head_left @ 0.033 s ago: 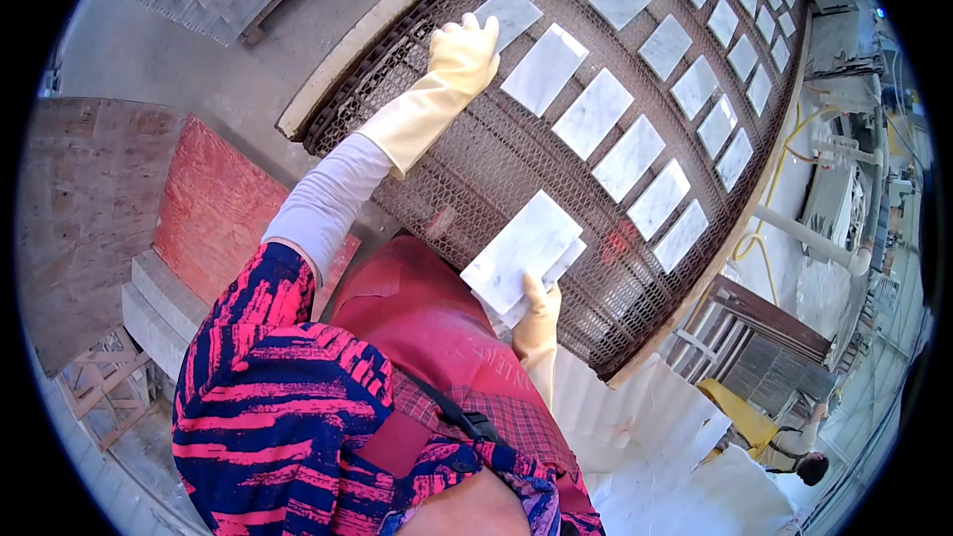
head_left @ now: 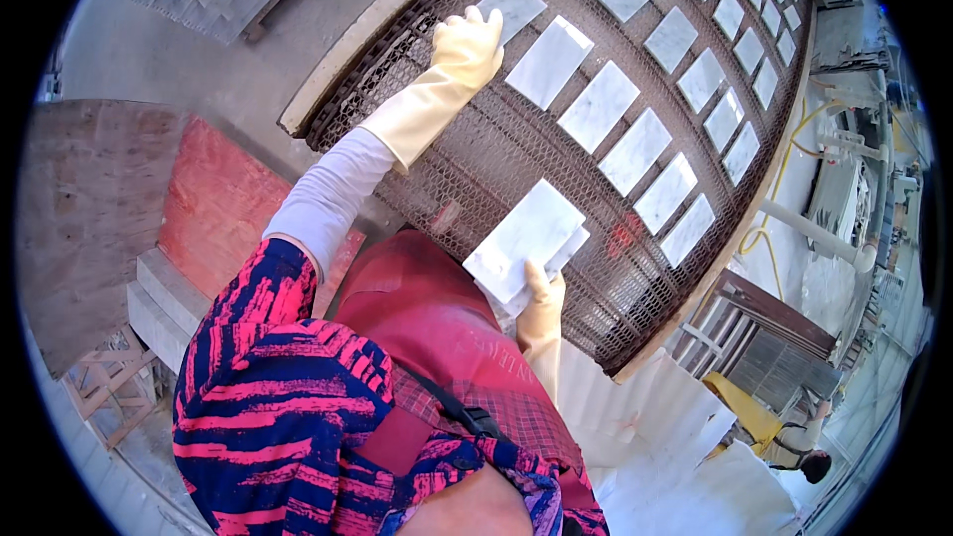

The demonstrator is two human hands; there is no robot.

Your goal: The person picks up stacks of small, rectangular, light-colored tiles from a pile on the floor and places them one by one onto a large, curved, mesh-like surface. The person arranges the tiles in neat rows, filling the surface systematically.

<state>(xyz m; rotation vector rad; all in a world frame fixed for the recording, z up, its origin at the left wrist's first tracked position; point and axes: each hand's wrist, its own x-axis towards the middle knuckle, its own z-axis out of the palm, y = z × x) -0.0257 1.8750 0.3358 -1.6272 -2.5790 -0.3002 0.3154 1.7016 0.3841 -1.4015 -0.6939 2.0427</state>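
My left hand (head_left: 467, 48), in a cream rubber glove, reaches to the belt's far left side. Its bent fingers grip the near left edge of a white-grey marble tile (head_left: 514, 8) lying there; the fingertips are partly hidden. Closer to my body, my right hand (head_left: 541, 303), gloved alike, holds a small stack of marble tiles (head_left: 526, 238) with the thumb on top. At least two tiles show in it, slightly out of line. The stack is over the near end of the brown wire-mesh conveyor belt (head_left: 437, 174).
Rows of marble tiles (head_left: 599, 106) lie spaced along the belt. A pale rail (head_left: 342, 55) edges its left side. Red and brown boards (head_left: 213, 203) stand at left by grey slabs (head_left: 164, 288). A yellow hose (head_left: 759, 238) hangs at right; another person (head_left: 809, 462) is at lower right.
The stack in my right hand has shifted slightly up and right in the picture. The tiles on the belt also sit a little farther right. Both hands keep their holds.
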